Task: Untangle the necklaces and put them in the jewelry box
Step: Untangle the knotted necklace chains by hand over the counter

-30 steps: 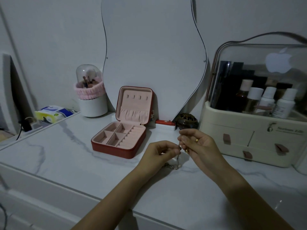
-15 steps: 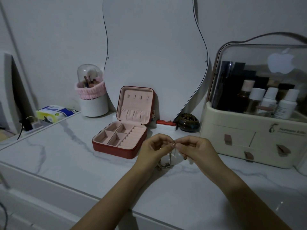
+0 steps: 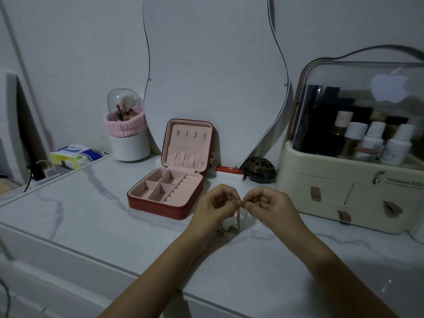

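Both hands have drawn level since a second ago, when the right sat higher than the left, and their fingertips now meet above the marble tabletop [image 3: 96,216]. Left hand [image 3: 215,204] and right hand [image 3: 269,206] each pinch, with curled fingers, the same short stretch of the necklaces [image 3: 229,229] between thumb and forefinger. From that pinch a thin chain hangs straight down to a small tangled heap lying on the tabletop just below the left wrist. To the left of the hands, near but apart, the red jewelry box [image 3: 171,191] stands open, its pink compartments bare. Behind it leans a curvy mirror [image 3: 211,72], and a cream cosmetics organizer [image 3: 344,193] sits at the right.
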